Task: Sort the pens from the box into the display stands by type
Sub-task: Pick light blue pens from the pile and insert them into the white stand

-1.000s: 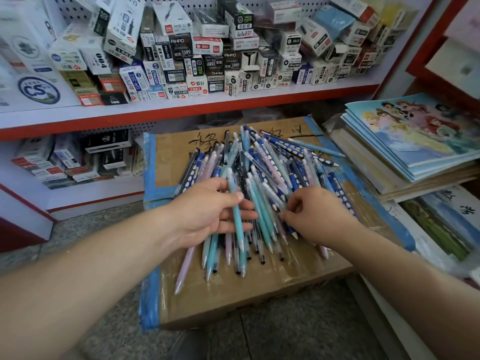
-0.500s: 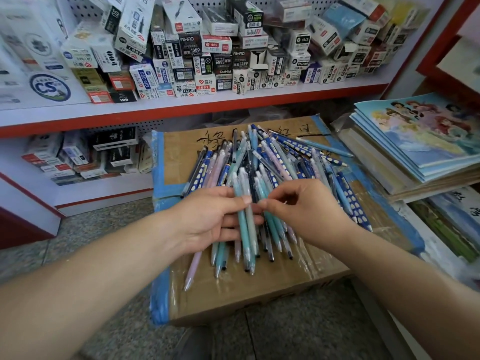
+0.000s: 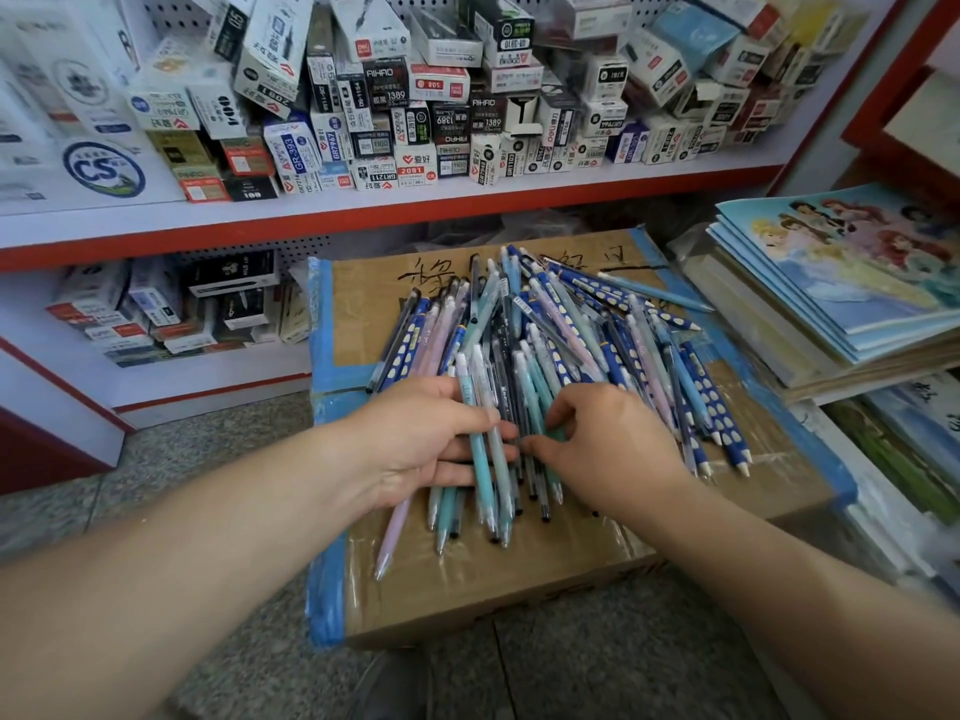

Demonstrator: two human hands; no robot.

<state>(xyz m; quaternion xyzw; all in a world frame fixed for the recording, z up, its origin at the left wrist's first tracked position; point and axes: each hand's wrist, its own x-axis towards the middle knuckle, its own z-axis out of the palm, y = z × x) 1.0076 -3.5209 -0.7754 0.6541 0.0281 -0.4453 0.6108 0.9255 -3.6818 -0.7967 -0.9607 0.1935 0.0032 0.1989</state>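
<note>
Well, I am looking down through the head camera at the pens [image 3: 571, 324], which are lying in a loose heap on top of a taped box [image 3: 467, 579]. That box is sitting on the floor [image 3: 234, 459] in front of a shelf [image 3: 363, 213]. Both hands are working at the near edge of the heap.

The left hand [image 3: 415, 449] is gripping a bunch [image 3: 480, 459] of teal and white pens. Its thumb is pressing across them from above and its fingers are curling underneath. The tips of the bunch are pointing toward me over the cardboard. A pink pen [image 3: 393, 530] is sticking out below that hand, its tip lying on the box.

The right hand [image 3: 608, 452] is resting just beside the left, with its fingers curling down into the heap. Its thumb and forefinger are sitting either side of a teal pen, but I cannot tell whether it is really holding that pen or only touching it.

Blue pens [image 3: 714, 407] with pale dots are fanning out to the right of that hand, tips toward the near right corner of the box. Small cartons [image 3: 415, 111] are crowding the shelf, and a stack of books [image 3: 831, 283] is sitting just to the right of the box.
</note>
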